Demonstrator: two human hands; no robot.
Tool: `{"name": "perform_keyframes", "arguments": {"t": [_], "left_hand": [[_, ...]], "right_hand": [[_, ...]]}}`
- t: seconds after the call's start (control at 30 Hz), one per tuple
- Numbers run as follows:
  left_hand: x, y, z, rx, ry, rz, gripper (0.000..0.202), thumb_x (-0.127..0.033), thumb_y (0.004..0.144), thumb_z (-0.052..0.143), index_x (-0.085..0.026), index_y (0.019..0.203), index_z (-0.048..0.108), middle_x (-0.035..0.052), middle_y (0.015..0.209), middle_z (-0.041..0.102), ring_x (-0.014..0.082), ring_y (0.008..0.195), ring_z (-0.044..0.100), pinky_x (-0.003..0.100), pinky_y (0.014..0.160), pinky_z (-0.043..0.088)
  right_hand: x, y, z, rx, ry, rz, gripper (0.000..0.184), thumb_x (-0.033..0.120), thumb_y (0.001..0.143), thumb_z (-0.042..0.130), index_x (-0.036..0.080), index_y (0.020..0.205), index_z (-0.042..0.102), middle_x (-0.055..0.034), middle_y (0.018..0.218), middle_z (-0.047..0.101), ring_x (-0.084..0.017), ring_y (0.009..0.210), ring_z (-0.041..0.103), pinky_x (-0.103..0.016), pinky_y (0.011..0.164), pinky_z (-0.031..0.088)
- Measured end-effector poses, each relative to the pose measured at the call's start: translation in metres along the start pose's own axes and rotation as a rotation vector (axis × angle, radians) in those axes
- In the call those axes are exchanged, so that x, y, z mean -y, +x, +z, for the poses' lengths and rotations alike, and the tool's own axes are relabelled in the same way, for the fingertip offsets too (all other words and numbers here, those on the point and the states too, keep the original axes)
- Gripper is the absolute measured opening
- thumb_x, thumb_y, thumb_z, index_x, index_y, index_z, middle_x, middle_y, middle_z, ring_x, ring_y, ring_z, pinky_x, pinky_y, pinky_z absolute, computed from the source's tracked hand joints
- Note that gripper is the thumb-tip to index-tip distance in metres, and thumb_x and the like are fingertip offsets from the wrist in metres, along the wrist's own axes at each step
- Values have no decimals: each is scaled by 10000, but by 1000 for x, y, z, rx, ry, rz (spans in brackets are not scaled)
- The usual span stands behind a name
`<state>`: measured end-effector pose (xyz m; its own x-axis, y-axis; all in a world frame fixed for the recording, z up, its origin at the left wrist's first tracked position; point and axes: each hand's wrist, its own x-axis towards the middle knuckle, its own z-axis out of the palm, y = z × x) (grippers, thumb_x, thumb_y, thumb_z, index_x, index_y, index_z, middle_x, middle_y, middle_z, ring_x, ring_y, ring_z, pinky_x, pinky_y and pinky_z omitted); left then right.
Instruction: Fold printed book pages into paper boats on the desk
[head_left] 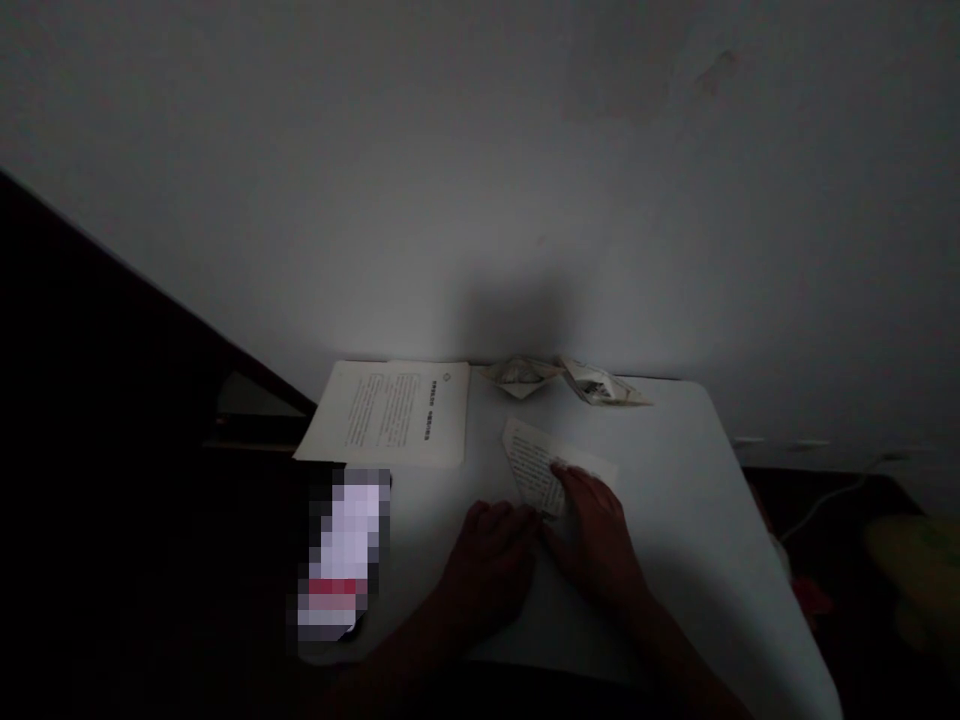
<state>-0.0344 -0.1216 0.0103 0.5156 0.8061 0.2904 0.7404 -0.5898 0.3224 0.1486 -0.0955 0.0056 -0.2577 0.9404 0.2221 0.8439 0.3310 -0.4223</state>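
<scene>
A partly folded sheet of printed paper point(532, 465) lies on the white tabletop in front of me. My left hand point(495, 555) is closed, its curled fingers on the paper's near corner. My right hand point(600, 530) rests on the paper's right part with fingers stretched out flat and the thumb apart, reaching toward my left fingertips. The near edge of the paper is partly hidden by both hands. Beyond it, against the wall, stand two folded paper boats, one on the left point(517, 375) and one on the right point(604, 385).
A stack of printed pages point(390, 415) lies at the table's back left. Near the left edge is a phone point(345, 550) with a lit, blurred screen. A pale wall point(480, 180) rises behind the white table point(682, 480). A cable point(832, 495) runs right of the table; the room is dim.
</scene>
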Motion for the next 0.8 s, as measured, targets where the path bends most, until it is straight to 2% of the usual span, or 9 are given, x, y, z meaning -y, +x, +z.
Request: {"name": "perform_keyframes", "arguments": {"t": [0.17, 0.37, 0.8], "left_hand": [[-1, -5, 1, 52, 5, 31, 397, -277, 888, 462, -188, 1273, 499, 70, 1293, 563, 240, 1136, 479, 445, 1005, 290], [0, -1, -8, 124, -9, 43, 473, -273, 888, 459, -208, 1353, 406, 46, 1322, 549, 225, 1176, 476, 427, 981, 305], [0, -7, -5, 122, 41, -15, 492, -313, 902, 437, -257, 1386, 371, -2, 1400, 467, 247, 1252, 414, 443, 999, 258]], "right_hand": [[-2, -2, -2, 8, 31, -5, 611, 334, 774, 581, 149, 1326, 397, -132, 1287, 550, -283, 1214, 474, -487, 1025, 357], [-2, -3, 0, -16, 34, -3, 602, 310, 771, 563, 151, 1325, 391, -133, 1288, 550, -281, 1220, 473, -495, 1033, 346], [-3, -3, 1, -20, 57, 6, 587, 346, 788, 552, 162, 1325, 401, -135, 1285, 552, -282, 1217, 479, -506, 1031, 341]]}}
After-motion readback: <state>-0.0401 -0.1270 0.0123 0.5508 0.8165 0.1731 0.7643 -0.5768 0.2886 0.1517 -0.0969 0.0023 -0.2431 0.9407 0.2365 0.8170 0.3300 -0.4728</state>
